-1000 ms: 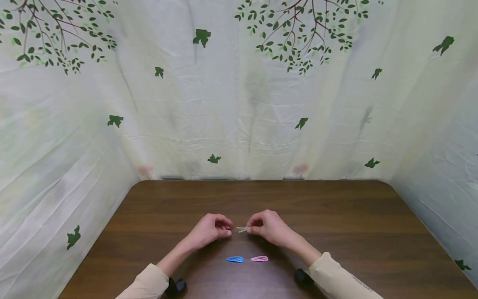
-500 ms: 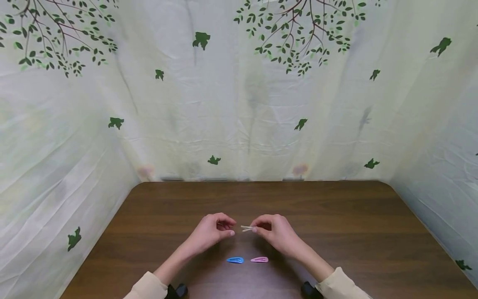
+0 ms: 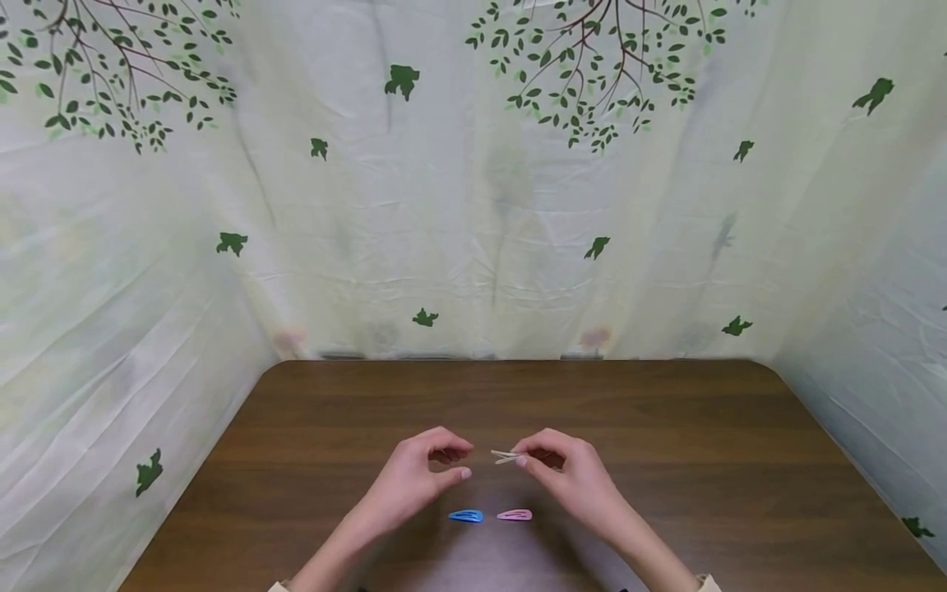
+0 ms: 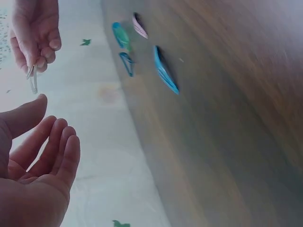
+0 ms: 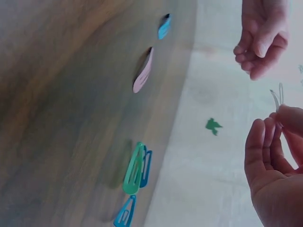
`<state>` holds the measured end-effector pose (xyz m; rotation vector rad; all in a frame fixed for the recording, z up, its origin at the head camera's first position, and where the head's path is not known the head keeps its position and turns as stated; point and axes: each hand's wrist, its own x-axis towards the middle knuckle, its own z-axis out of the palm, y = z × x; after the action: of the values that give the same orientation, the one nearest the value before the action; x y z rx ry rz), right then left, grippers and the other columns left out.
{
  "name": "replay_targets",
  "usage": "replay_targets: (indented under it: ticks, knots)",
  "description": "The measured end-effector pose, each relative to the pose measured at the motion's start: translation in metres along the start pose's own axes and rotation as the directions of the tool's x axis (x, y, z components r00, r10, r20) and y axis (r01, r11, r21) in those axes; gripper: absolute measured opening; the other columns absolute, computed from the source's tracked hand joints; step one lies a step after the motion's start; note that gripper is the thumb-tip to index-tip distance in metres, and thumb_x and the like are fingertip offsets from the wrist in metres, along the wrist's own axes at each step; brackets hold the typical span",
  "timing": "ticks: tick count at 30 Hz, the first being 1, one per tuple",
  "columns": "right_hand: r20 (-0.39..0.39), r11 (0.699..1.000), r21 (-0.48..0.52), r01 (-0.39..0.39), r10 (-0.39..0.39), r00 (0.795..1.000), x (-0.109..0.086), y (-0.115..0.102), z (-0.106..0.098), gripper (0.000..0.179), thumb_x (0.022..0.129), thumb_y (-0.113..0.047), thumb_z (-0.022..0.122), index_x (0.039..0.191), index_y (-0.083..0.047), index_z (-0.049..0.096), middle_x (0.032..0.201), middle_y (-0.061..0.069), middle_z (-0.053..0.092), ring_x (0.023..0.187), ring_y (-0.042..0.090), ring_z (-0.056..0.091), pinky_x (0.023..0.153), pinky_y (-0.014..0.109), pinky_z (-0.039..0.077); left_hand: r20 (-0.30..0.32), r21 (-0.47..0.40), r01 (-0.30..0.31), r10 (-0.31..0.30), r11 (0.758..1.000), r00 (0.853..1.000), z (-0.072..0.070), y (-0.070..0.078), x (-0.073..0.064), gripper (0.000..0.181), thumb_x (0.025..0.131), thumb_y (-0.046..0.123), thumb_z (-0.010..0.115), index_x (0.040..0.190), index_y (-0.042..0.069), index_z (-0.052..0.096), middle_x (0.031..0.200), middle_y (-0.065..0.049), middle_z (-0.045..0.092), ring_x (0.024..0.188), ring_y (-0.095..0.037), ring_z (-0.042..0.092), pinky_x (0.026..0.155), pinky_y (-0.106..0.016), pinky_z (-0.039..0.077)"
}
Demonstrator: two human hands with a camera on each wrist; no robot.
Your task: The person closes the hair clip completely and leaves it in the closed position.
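A pale cream snap hair clip [image 3: 505,456] is pinched between the thumb and fingertips of my right hand [image 3: 580,477], its two arms spread apart. The same clip [image 5: 277,97] stands up from those fingers in the right wrist view. My left hand [image 3: 418,473] hovers just left of it, holding nothing, thumb and fingers apart. Below the hands on the table lie a blue snap clip [image 3: 466,515] and a pink snap clip [image 3: 515,515]. A green snap clip [image 5: 134,169] and blue clips beside it [image 5: 125,213] show in the right wrist view; in the head view they are hidden.
The brown wooden table [image 3: 333,395] runs back to a pale hanging cloth [image 3: 473,205] with printed leaves. Cloth also closes in the left and right sides.
Both hands have risen slightly towards the camera. The right hand has moved right with the cream clip, widening the gap to the left hand, whose thumb and fingers have spread further apart.
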<state>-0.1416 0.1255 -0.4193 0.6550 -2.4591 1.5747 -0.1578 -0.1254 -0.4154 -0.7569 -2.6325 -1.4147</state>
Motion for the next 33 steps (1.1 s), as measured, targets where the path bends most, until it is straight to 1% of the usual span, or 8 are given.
replay_targets:
  ticks: [3,6,11,15,18,24,28,33]
  knots:
    - [-0.015,1.0,0.024,0.014,-0.014,1.0,-0.007,-0.004,-0.003,0.01,0.091,-0.016,0.072,0.097,-0.024,0.072,0.094,-0.007,0.068,0.083,0.011,0.064,0.075,0.031,0.054,-0.019,-0.011,-0.006,0.006,1.0,1.0,0.001,0.007,-0.005,0.027,0.08,0.007,0.08,0.102,0.021,0.073,0.097,0.018,0.065,0.09,-0.016,0.064,0.082,-0.03,0.052]
    - [-0.027,0.998,0.058,0.007,-0.006,1.0,-0.015,-0.008,-0.006,0.008,0.091,-0.018,0.072,0.097,-0.025,0.072,0.095,-0.008,0.068,0.085,0.013,0.065,0.076,0.032,0.055,-0.034,-0.031,-0.014,0.013,0.999,0.999,0.002,0.014,-0.01,0.029,0.08,0.008,0.081,0.102,0.024,0.072,0.098,0.019,0.065,0.091,-0.016,0.064,0.084,-0.03,0.052]
    - [-0.048,0.993,0.116,-0.007,0.012,0.999,-0.027,-0.016,-0.01,0.007,0.093,-0.022,0.07,0.099,-0.024,0.072,0.096,-0.005,0.068,0.088,0.016,0.066,0.077,0.03,0.054,-0.06,-0.074,-0.026,0.021,0.997,0.998,0.006,0.022,-0.02,0.03,0.08,0.011,0.082,0.103,0.027,0.072,0.099,0.018,0.066,0.093,-0.016,0.065,0.085,-0.031,0.052]
    - [-0.063,0.99,0.143,0.008,0.001,0.998,-0.034,-0.021,-0.012,0.007,0.094,-0.022,0.069,0.101,-0.023,0.071,0.098,-0.002,0.068,0.088,0.017,0.065,0.077,0.03,0.053,-0.077,-0.114,-0.028,0.02,0.993,0.997,0.009,0.027,-0.026,0.029,0.08,0.012,0.082,0.103,0.027,0.072,0.099,0.016,0.066,0.093,-0.014,0.064,0.086,-0.031,0.052]
    - [-0.068,0.988,0.151,0.028,-0.018,0.998,-0.039,-0.022,-0.013,0.008,0.094,-0.017,0.068,0.102,-0.021,0.071,0.097,-0.003,0.068,0.089,0.017,0.065,0.077,0.03,0.054,-0.082,-0.133,-0.037,0.027,0.99,0.996,0.012,0.029,-0.029,0.029,0.08,0.012,0.082,0.103,0.027,0.072,0.1,0.015,0.066,0.093,-0.014,0.064,0.086,-0.031,0.052]
    - [-0.066,0.982,0.184,0.042,-0.03,0.997,-0.047,-0.019,-0.012,0.011,0.095,-0.011,0.066,0.104,-0.017,0.07,0.097,0.0,0.067,0.089,0.02,0.064,0.077,0.03,0.054,-0.066,-0.129,-0.052,0.044,0.99,0.997,0.016,0.031,-0.032,0.028,0.082,0.015,0.081,0.104,0.028,0.071,0.101,0.015,0.066,0.093,-0.015,0.064,0.086,-0.032,0.051]
    - [-0.073,0.978,0.206,0.039,-0.024,0.997,-0.049,-0.018,-0.011,0.012,0.095,-0.009,0.065,0.104,-0.016,0.07,0.098,0.004,0.066,0.09,0.024,0.064,0.078,0.031,0.054,-0.056,-0.111,-0.078,0.073,0.991,0.996,0.017,0.032,-0.032,0.028,0.082,0.015,0.08,0.105,0.028,0.071,0.103,0.016,0.066,0.094,-0.015,0.064,0.085,-0.031,0.051]
    - [-0.074,0.981,0.184,0.068,-0.055,0.996,-0.05,-0.017,-0.012,0.013,0.095,-0.008,0.065,0.104,-0.016,0.07,0.097,0.006,0.066,0.089,0.019,0.063,0.077,0.03,0.054,-0.071,-0.112,-0.103,0.095,0.988,0.993,0.02,0.036,-0.032,0.03,0.082,0.014,0.08,0.107,0.028,0.07,0.103,0.016,0.066,0.094,-0.017,0.064,0.085,-0.03,0.051]
